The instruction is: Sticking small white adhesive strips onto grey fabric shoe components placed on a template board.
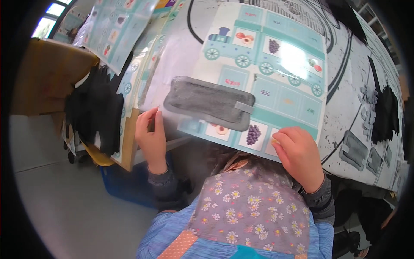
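The train-printed sheet [269, 77] beneath your right fingers [286, 137] looks smooth and glossy, throwing back white glare, while the grey pad [207, 101] between them and your left fingers [159, 124] looks like matt, fuzzy cloth. Beyond your left fingertips, the brown box [56, 77] looks like dull cardboard.

Glossy teal-and-white rectangular sheet [280, 120], train-and-fruit print face up; dark-grey oblong cloth pad [205, 100] lying across its lower left.

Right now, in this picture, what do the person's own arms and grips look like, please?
The left grip and right grip are bare hands. Dark grey sleeves with fine stripes end near the wrists; higher up, there is streaked blue cloth.
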`<state>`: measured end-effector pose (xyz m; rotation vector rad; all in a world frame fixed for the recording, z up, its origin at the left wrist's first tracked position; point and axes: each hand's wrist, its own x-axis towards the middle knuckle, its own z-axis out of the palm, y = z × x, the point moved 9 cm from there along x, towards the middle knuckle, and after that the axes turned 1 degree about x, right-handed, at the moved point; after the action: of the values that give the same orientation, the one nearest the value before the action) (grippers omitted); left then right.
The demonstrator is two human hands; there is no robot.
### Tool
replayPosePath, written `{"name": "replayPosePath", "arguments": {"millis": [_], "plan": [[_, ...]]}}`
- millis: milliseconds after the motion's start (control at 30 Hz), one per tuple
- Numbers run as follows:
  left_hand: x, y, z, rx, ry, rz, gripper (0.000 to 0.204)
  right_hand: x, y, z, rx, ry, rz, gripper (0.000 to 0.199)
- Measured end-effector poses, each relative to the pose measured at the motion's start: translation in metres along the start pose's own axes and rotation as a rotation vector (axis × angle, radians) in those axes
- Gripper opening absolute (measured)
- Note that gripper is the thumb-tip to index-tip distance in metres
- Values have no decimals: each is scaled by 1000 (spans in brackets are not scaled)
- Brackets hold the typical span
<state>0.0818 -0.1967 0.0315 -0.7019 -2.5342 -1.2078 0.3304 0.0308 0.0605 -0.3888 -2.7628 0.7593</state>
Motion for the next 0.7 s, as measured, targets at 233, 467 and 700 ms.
{"name": "replayPosePath", "arguments": {"millis": [233,467,700], "plan": [[-11,-58,14,-81,7,-146,20,11,37,-28,-165,-305,197,14],[-8,-48,-4,39,37,-34,20,-60,238,-178,-176,-248,869,20],[-13,-21,5,22,78,53,18,-79,377,-202,-418,-75,932,22]]}}
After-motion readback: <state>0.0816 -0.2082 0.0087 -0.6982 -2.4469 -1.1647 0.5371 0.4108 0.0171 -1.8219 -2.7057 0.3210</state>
